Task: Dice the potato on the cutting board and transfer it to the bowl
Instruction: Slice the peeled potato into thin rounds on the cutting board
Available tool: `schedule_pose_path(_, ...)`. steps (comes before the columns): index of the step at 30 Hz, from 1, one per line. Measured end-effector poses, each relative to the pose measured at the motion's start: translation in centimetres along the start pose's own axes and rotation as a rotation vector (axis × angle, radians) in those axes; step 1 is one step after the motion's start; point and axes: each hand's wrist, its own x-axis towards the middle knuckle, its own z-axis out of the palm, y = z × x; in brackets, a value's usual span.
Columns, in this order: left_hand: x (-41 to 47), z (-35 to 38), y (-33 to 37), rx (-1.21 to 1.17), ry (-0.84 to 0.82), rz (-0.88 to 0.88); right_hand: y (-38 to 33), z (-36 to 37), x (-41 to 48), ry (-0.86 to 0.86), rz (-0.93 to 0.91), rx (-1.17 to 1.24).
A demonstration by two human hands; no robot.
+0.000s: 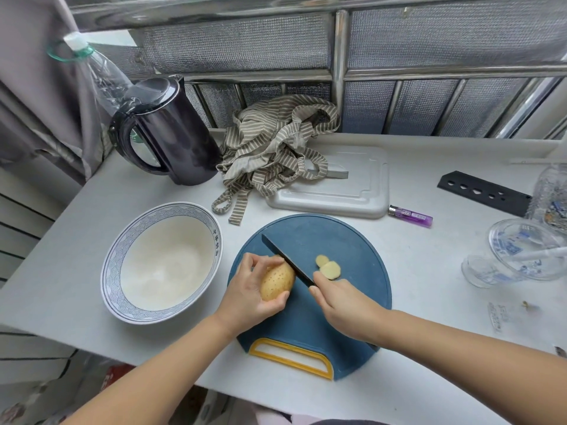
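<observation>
Left hand point(248, 291) curls round the potato point(276, 285), steadying it on the blue cutting board point(337, 240). Right hand point(340, 305) grips the black knife point(287, 259), blade at the cut end beside two slices point(329, 269). Round-bellied, the potato could roll and steer the blade toward those curled fingertips point(260, 265).

Soft, even daylight is casting only faint shadows on the counter point(429, 286). The wide lens is bending the railing point(460, 70) and blurring the bottom corners.

On the cutting board point(337, 237) lay the potato point(277, 282) and two slices point(329, 269), bowl point(122, 250) sat left of it, kettle point(175, 133) and cloth point(270, 148) behind it, lighter point(410, 216) behind-right, dish point(521, 250) right, all on the counter point(429, 289).
</observation>
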Motion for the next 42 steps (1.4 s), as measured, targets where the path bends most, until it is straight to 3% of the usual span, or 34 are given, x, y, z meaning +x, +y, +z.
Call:
schedule_pose_path(13, 0.1, 0.0, 0.0, -0.009, 0.014, -0.013, -0.2, 0.2, 2.0, -0.032, 0.023, 0.044)
schedule_pose_path(25, -1.3, 0.9, -0.3, -0.059, 0.128, -0.021, 1.9, -1.5, 0.6, 0.058, 0.117, 0.191)
schedule_pose_path(33, -1.4, 1.0, -0.1, -0.024, 0.154, -0.020, 0.9, -2.2, -1.8, 0.040, -0.059, 0.023)
schedule_pose_path(42, -1.6, 1.0, 0.0, -0.043, 0.153, -0.043, -0.1, -1.1, -2.7, 0.064, -0.070, -0.120)
